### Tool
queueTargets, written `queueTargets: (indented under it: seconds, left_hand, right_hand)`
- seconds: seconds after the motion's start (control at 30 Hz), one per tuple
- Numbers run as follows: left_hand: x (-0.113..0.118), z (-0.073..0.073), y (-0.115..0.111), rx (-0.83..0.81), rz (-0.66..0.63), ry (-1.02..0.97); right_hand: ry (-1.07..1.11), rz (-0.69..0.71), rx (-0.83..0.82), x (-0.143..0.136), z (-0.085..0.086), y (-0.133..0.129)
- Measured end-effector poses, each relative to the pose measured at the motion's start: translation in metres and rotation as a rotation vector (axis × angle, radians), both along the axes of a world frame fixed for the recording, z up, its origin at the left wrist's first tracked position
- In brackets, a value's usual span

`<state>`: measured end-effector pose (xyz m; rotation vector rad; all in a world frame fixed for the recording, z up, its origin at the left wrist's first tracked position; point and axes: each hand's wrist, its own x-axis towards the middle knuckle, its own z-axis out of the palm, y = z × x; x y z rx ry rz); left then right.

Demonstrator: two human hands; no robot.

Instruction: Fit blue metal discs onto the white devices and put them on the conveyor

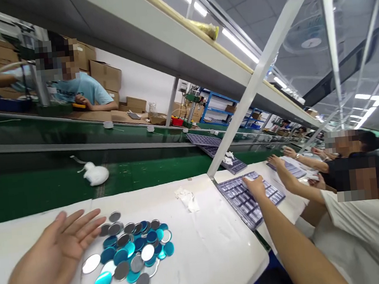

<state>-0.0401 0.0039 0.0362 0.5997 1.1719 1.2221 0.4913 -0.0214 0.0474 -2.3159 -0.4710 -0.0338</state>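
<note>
My left hand is open, palm up and fingers spread, beside the left edge of a loose pile of round discs. Some discs are shiny blue, others grey or mirror-bright, and several overlap. No disc shows in the palm. Stretched out to the right, my right hand is over a dark tray divided into small rectangular compartments with glossy contents. Its thumb and fingers are closed together at the tray's upper part, with a small whitish bit at the tips that I cannot make out.
A crumpled white tissue lies on the white table cover. Behind runs a green conveyor with a white bundle and another dark tray. A slanted post supports the overhead shelf. Co-workers sit at right and across.
</note>
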Motion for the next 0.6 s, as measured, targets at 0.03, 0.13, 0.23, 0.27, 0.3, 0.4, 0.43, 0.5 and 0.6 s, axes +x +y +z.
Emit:
queueTargets:
  seconds: [0.03, 0.13, 0.23, 0.27, 0.3, 0.4, 0.43, 0.5, 0.6]
  left_hand:
    - [0.001, 0.000, -0.003, 0.001, -0.006, -0.045]
    - [0.005, 0.001, -0.013, 0.110, 0.008, -0.069]
    - [0.012, 0.005, -0.025, 0.140, -0.081, -0.029]
    - [0.016, 0.008, -0.030, 0.127, -0.144, -0.025]
    - [0.019, 0.010, -0.035, 0.112, -0.214, -0.031]
    - [0.029, 0.016, -0.048, 0.104, -0.378, -0.162]
    - [0.032, 0.018, -0.052, 0.102, -0.402, -0.238]
    - [0.038, 0.020, -0.058, 0.086, -0.398, -0.397]
    - [0.041, 0.020, -0.059, 0.035, -0.331, -0.509]
  right_hand:
    - [0.006, 0.004, -0.007, -0.003, 0.002, 0.000]
    - [0.003, 0.056, 0.013, -0.026, 0.007, -0.005]
    - [-0.004, 0.229, 0.093, -0.083, 0.005, -0.016]
    - [0.008, 0.333, 0.134, -0.112, 0.003, -0.020]
    - [0.024, 0.472, 0.189, -0.144, 0.001, -0.024]
    - [0.262, 1.125, 0.520, -0.249, -0.003, -0.034]
    - [0.281, 1.261, 0.522, -0.280, -0.002, -0.036]
    - [0.263, 1.406, 0.460, -0.324, 0.000, -0.036]
    - [0.156, 1.476, 0.396, -0.341, 0.005, -0.038]
